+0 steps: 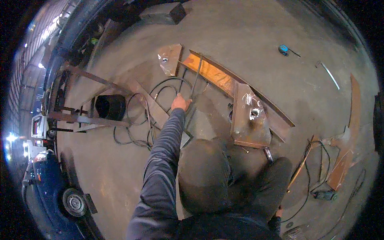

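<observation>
My left hand (181, 103) reaches forward over the floor, its fingers curled closed at a long thin metal bar (196, 82). The bar runs from the orange-brown steel channel (218, 76) back toward my knee. Looped dark cable or hose (154, 86) lies around and left of this hand. Just left of my forearm is a flat rusty steel strip (158, 114). Only a sliver of my right hand (279, 212) shows low beside my right leg; its fingers are hidden. A rusty steel plate with a hole (248, 128) rests on the channel's near end.
A smaller rusty plate (170, 60) lies beyond my hand. Steel stands and a black bucket (110, 107) are at left, near a dark blue vehicle (52, 192). At right are a blue tape measure (283, 50), an angle grinder (325, 195), a torch-like brass rod (298, 172) and rusty steel (340, 168).
</observation>
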A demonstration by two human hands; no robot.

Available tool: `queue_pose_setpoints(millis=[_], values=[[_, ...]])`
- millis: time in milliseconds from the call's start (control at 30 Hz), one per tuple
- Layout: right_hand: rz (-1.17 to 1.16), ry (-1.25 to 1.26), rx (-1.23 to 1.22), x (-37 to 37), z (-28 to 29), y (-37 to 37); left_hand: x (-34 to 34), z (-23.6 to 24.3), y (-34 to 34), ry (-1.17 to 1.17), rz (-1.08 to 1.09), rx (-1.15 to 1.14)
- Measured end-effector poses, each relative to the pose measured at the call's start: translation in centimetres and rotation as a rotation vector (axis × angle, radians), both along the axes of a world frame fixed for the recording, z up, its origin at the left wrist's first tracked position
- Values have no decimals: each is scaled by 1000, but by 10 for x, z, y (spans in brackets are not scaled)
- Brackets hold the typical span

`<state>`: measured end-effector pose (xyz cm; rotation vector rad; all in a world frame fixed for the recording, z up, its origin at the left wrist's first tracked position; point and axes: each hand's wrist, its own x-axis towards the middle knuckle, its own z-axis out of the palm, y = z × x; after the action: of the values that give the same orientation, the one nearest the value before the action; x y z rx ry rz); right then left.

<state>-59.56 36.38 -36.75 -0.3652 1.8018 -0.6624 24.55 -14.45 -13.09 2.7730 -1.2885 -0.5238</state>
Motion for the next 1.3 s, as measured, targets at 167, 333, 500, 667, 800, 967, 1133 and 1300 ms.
queue_pose_setpoints(millis=[167,333,500,667,800,967,1133,1300], values=[[3,78,121,40,62,-16,16,-37,-22,176,-215,133],[-31,97,155,59,79,-20,22,-41,-67,122,-146,-233],[-34,136,183,76,100,-28,95,-34,-115,94,59,-556],[9,130,180,85,106,-50,221,30,-158,-307,-97,-307],[20,176,142,72,119,-70,194,14,-175,-64,40,-282],[-48,204,-134,38,123,-100,169,-31,-214,-81,-161,-569],[188,310,15,131,247,-223,222,-22,-166,-168,108,-367],[-58,167,-44,98,197,-176,261,78,-84,-391,-48,-555]])
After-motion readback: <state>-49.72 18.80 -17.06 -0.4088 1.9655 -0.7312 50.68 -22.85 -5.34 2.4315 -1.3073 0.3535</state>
